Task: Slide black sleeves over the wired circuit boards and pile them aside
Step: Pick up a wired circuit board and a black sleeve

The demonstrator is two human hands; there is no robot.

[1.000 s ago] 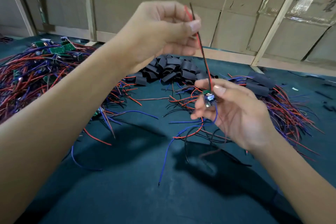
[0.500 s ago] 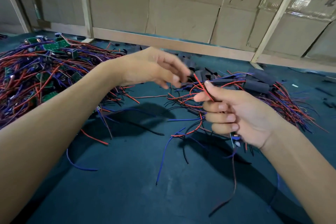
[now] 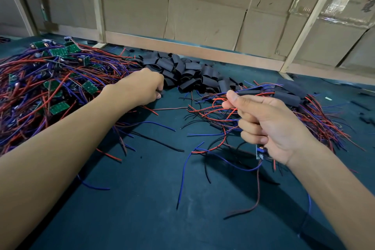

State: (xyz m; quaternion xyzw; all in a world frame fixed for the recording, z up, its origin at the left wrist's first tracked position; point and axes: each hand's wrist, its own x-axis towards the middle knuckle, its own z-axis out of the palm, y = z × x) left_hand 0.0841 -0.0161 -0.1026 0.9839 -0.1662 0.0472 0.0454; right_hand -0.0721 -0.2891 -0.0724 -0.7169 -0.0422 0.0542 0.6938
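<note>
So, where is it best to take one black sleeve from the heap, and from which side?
Probably pinch a loose sleeve at the near edge of the sleeve heap, across its flattened sides, coming from the left where the left hand reaches. The sleeves there lie flat and partly free.

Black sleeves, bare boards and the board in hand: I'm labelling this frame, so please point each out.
pile of black sleeves (image 3: 188, 73): head view, middle of the heap.
heap of bare boards (image 3: 58, 51): head view, a green board on top.
held circuit board (image 3: 260, 152): head view, edge showing below the right hand (image 3: 272, 126).

black sleeves (image 3: 183, 72), green circuit boards (image 3: 59, 51), red, blue, black wires (image 3: 205, 111), teal table (image 3: 142, 199)
</note>
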